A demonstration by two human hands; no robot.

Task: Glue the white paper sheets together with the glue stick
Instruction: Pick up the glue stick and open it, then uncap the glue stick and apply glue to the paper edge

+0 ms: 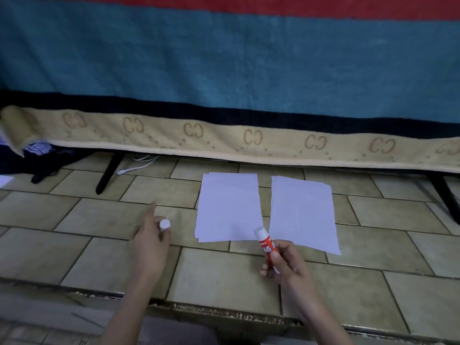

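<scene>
Two small stacks of white paper sheets lie side by side on the tiled floor, the left stack (pixel 229 207) and the right stack (pixel 305 212), with a narrow gap between them. My right hand (pixel 286 265) grips a red and white glue stick (pixel 266 245), uncapped, its white tip pointing up and left over the gap between the stacks. My left hand (pixel 151 242) holds the small white cap (pixel 165 224) between thumb and fingers, to the left of the papers, with the index finger stretched forward.
A bed or sofa draped in a teal, red and beige blanket (pixel 224 70) runs across the back, on black legs (pixel 108 173) (pixel 448 197). A white cable (pixel 135 165) and dark cloth (pixel 44 168) lie under it. A raised floor edge (pixel 224 312) runs near me.
</scene>
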